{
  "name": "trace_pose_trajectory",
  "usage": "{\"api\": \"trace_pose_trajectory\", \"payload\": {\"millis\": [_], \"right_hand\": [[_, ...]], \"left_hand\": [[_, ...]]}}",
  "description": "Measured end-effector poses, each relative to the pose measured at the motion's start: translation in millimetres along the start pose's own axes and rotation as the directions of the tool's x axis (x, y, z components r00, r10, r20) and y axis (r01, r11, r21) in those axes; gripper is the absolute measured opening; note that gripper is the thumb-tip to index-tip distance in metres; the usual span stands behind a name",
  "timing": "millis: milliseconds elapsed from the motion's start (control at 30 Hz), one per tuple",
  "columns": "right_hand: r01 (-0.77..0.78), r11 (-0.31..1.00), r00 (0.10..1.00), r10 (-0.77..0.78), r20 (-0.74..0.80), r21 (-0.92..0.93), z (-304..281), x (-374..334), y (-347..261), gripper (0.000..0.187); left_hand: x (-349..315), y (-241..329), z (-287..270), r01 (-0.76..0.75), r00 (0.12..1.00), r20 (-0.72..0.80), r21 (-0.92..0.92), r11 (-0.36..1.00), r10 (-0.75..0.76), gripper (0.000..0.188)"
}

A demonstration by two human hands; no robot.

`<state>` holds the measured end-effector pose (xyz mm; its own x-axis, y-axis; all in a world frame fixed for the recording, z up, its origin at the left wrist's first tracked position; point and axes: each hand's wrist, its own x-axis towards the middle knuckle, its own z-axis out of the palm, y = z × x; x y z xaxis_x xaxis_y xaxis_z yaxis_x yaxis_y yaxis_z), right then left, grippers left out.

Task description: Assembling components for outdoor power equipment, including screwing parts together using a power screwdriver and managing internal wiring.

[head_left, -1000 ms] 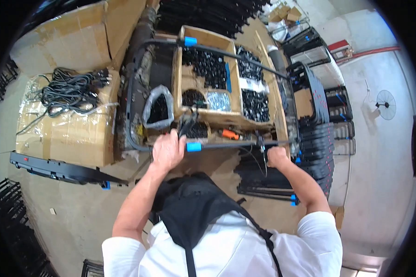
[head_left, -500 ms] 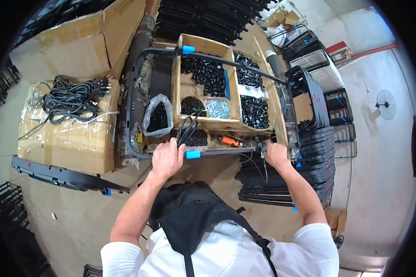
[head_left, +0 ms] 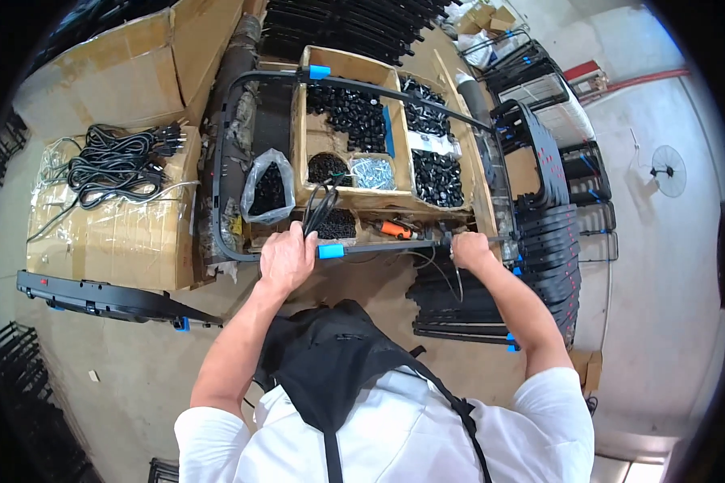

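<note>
Two blue tabs [head_left: 330,252] on black frame [head_left: 391,247]

This is an assembly workshop, where a wooden tray [head_left: 354,198] holds sorted small parts [head_left: 350,117], a black tubular frame [head_left: 374,248] reaches over it, stacked dark frames [head_left: 552,245] stand to its right, and an orange tool [head_left: 396,229] lies on its near side.

Black frame [head_left: 387,247], left corners rounded, blue piece on both near and far bars, spans left to right; black cable bundle [head_left: 322,211], folded in loops, is just beside the near blue piece.
</note>
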<state>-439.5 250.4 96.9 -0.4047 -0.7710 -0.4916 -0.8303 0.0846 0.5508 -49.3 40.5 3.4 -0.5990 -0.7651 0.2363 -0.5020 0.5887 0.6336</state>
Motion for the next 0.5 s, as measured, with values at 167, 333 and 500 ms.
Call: {"api": "trace_pose_trajectory", "payload": {"millis": [167, 333, 500], "right_hand": [[-0.062, 0.995, 0.998, 0.061, 0.021, 0.072, -7, -3, 5, 0.016], [0.109, 0.954, 0.934, -0.002, -0.357, 0.280, -29, -11, -6, 0.018], [-0.066, 0.973, 0.972, 0.112, -0.206, 0.221, -9, -2, -7, 0.019]], "left_hand": [[3, 1, -1, -0.007, 1.000, 0.001, -0.007, 1.000, 0.007, 0.029], [2, 1, -5, 0.019, 0.999, 0.027, -0.003, 1.000, -0.019, 0.029], [3, -4, -1, 0.012, 0.998, 0.065, -0.018, 1.000, -0.011, 0.028]]}}
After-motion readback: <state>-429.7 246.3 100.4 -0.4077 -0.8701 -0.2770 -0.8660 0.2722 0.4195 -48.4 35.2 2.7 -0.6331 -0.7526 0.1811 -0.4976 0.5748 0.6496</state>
